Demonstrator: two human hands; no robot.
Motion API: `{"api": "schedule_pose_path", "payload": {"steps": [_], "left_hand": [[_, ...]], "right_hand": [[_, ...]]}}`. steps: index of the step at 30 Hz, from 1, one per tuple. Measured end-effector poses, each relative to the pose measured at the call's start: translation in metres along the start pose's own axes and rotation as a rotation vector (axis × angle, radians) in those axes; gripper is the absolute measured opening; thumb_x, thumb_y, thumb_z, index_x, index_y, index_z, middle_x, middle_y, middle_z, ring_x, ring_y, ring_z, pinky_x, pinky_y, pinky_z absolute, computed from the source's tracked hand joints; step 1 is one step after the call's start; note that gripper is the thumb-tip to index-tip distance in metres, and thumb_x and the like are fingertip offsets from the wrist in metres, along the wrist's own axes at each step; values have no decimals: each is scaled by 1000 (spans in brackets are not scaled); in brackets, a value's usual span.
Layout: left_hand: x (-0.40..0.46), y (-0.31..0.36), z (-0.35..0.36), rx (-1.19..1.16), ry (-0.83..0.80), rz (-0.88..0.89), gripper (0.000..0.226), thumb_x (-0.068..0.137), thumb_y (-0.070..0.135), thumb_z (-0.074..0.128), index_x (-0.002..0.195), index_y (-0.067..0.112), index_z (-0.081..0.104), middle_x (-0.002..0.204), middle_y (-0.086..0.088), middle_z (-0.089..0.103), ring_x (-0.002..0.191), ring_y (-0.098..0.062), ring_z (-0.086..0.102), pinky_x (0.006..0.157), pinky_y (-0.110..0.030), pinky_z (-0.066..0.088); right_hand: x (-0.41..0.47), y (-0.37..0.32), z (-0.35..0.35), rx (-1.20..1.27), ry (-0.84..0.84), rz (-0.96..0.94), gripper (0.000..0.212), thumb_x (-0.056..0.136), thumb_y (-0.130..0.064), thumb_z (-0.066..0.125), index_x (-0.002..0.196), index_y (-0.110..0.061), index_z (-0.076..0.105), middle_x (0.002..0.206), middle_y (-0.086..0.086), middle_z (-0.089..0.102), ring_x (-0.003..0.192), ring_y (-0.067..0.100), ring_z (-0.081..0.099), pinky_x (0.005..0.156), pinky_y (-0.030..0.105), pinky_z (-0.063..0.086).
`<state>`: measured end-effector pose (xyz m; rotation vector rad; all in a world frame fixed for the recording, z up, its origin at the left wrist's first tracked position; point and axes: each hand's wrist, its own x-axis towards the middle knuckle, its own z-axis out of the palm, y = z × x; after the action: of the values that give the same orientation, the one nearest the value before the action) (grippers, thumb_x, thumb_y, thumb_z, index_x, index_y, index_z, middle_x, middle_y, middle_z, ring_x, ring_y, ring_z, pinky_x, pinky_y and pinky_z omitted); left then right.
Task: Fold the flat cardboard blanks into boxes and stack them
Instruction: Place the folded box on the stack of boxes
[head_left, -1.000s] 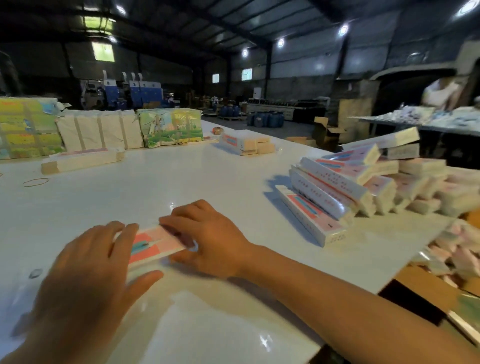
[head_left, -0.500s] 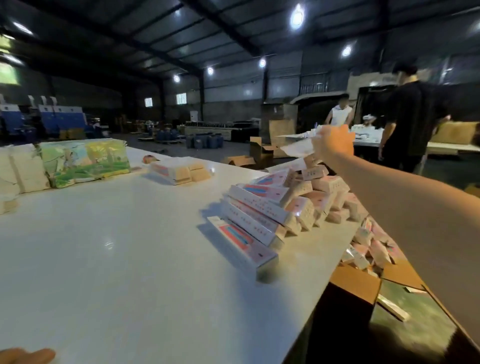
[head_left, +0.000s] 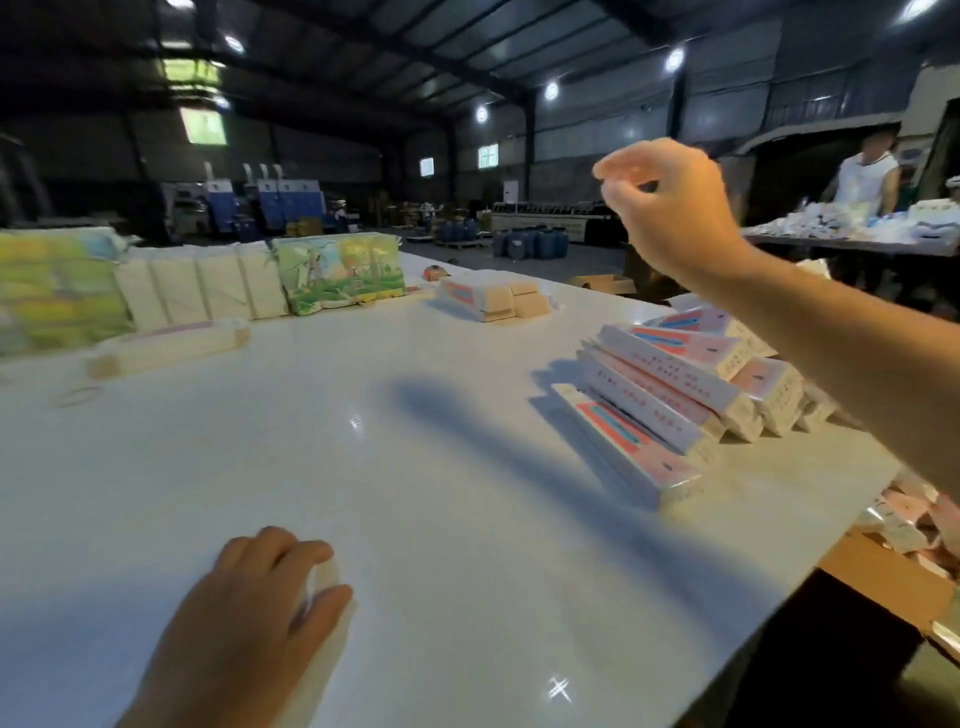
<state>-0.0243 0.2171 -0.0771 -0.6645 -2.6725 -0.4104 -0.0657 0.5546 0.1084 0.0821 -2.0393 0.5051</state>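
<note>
My left hand (head_left: 244, 623) rests low on the white table (head_left: 415, 493), thumb and fingers curled round a small white cardboard piece (head_left: 323, 578) that is mostly hidden under the hand. My right hand (head_left: 670, 208) is raised in the air above the table's right side, fingers curled, thumb near the forefinger, with nothing visible in it. Below that arm, folded pink-and-white boxes (head_left: 670, 405) lean on each other in a slanted row at the table's right edge.
A stack of flat blanks (head_left: 166, 345) lies at the left, another (head_left: 488, 296) further back. Wrapped bundles (head_left: 208, 286) and a colourful pack (head_left: 337, 275) line the far edge. A cardboard bin of boxes (head_left: 914, 525) stands off the right edge. A person (head_left: 867, 176) stands at another table.
The pink box my hands pressed on the table is gone from there. My right hand swung out to the box pile and now hangs raised. My left hand is back in view.
</note>
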Motion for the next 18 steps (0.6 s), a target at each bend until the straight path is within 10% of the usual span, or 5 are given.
{"api": "schedule_pose_path", "payload": {"steps": [4,8,18], "left_hand": [[-4,-6,6,23,-1,-90,47,82,58,26,112,36,55,109,16,47,108,-6,40,86,-18,35],[-4,-6,14,87,10,-75,38,90,48,42,120,29,55,116,8,50,111,-13,41,91,-27,37],[-3,-13,7,-254,-69,-237,38,88,46,55,118,24,60,120,-3,56,114,-20,46,98,-34,37]], "right_hand": [[-80,-72,71,167,-402,-250,20,93,-18,55,102,-13,72,101,-3,65,91,13,56,84,23,39],[-148,-86,132,25,-859,-238,23,95,-23,50,104,-17,70,118,5,63,109,25,53,92,35,43],[-187,-58,158,165,-708,-367,12,83,-9,67,87,-18,74,95,-2,67,85,23,61,70,31,43]]}}
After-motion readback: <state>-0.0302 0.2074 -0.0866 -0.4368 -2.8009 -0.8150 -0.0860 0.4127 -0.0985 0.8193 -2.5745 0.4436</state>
